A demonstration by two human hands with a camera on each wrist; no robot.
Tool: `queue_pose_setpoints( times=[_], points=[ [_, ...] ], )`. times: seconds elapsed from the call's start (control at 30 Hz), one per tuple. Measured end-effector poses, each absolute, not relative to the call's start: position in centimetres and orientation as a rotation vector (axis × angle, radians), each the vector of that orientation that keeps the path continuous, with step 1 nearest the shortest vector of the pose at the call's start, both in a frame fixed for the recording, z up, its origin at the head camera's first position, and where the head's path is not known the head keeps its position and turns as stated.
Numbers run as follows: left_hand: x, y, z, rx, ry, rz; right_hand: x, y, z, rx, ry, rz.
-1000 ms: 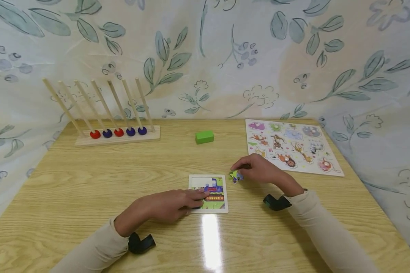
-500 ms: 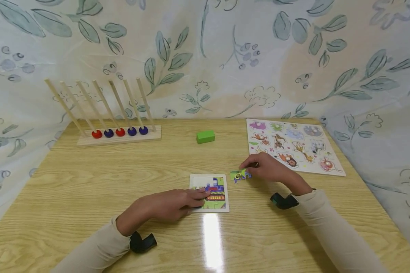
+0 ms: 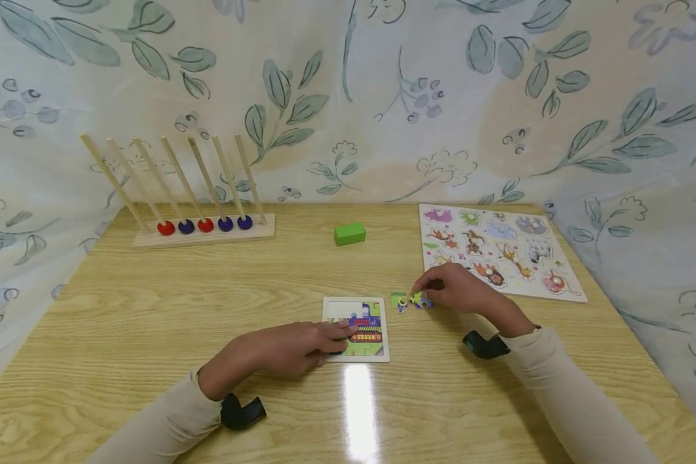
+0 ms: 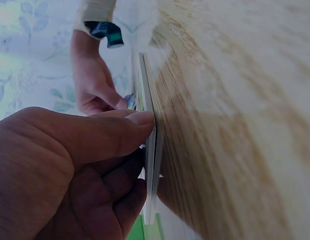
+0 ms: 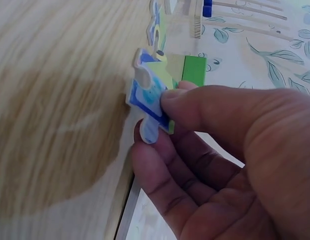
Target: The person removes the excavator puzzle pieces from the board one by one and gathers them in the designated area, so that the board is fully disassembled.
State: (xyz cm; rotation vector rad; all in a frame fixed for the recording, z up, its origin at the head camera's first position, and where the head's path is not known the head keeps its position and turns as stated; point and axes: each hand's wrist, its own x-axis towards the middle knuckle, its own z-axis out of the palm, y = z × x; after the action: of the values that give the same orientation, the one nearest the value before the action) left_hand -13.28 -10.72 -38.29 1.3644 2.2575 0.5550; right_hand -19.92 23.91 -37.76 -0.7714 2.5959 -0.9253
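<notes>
My left hand (image 3: 287, 348) holds the left side of a small square jigsaw tray (image 3: 385, 341), with fingers over its picture and the thumb (image 4: 130, 132) against its edge in the left wrist view. A blue, red and green vehicle picture partly fills the tray; a white area shows at its upper left. Just right of the tray, my right hand (image 3: 461, 290) pinches a jigsaw piece (image 5: 151, 95) between thumb and fingers, close to the tabletop. Another green and yellow jigsaw piece (image 3: 399, 301) lies beside it, between the hand and the tray.
Behind the tray sits a green block (image 3: 350, 234). A wooden peg stand (image 3: 209, 238) with red and blue beads is at the back left. An animal puzzle board (image 3: 522, 287) lies at the back right, close to my right hand. A patterned cloth hangs behind the table.
My right hand has moved a little to the right, away from the tray, with one piece; the other piece is now seen separately beside it. My left hand stays on the tray.
</notes>
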Motion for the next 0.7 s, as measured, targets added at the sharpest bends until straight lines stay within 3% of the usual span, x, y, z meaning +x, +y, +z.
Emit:
queue_pose_setpoints(
  times=[0.7],
  points=[
    [-13.22,-10.62,-38.30,1.345,2.258,0.549,-20.11,23.80,-37.32,-0.725,2.688,-0.837]
  ],
)
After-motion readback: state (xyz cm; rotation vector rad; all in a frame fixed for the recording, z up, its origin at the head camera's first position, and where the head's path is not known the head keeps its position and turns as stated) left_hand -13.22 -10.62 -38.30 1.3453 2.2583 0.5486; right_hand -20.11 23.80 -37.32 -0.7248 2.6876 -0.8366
